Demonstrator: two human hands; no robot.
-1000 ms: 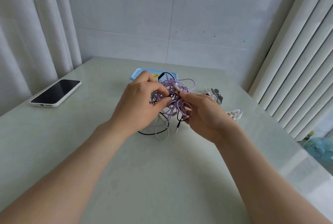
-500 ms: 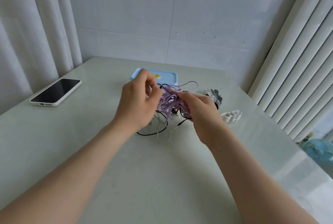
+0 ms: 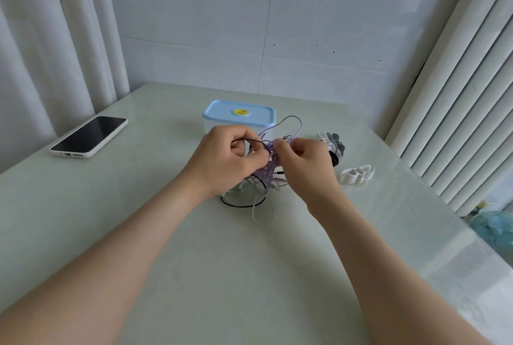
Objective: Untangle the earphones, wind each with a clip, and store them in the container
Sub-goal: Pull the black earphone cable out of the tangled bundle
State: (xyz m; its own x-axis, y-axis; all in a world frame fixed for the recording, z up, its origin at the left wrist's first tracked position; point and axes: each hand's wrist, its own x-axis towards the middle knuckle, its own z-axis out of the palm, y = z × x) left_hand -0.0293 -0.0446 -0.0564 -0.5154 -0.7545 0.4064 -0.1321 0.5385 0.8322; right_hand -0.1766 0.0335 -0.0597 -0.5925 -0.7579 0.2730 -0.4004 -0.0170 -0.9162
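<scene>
Your left hand (image 3: 224, 161) and right hand (image 3: 305, 161) meet over the tangled earphones (image 3: 268, 170), each pinching purple and black strands with curled fingers, so both grasp the same knot. Below the grip, a black cable loop (image 3: 241, 204) and pale strands trail onto the table (image 3: 249, 275) toward you. Just behind the grip stands the container (image 3: 238, 117), blue lid on. Close beside your right hand lie the grey clips (image 3: 337, 143), and a little farther out the white clips (image 3: 356, 174), near the table's right edge, which runs along the blinds (image 3: 449, 111). Well off from your left hand, a phone (image 3: 88, 135) lies by the left edge and the curtain (image 3: 55, 39). The widest stretch of tabletop spreads from the grip toward you, under your forearms.
</scene>
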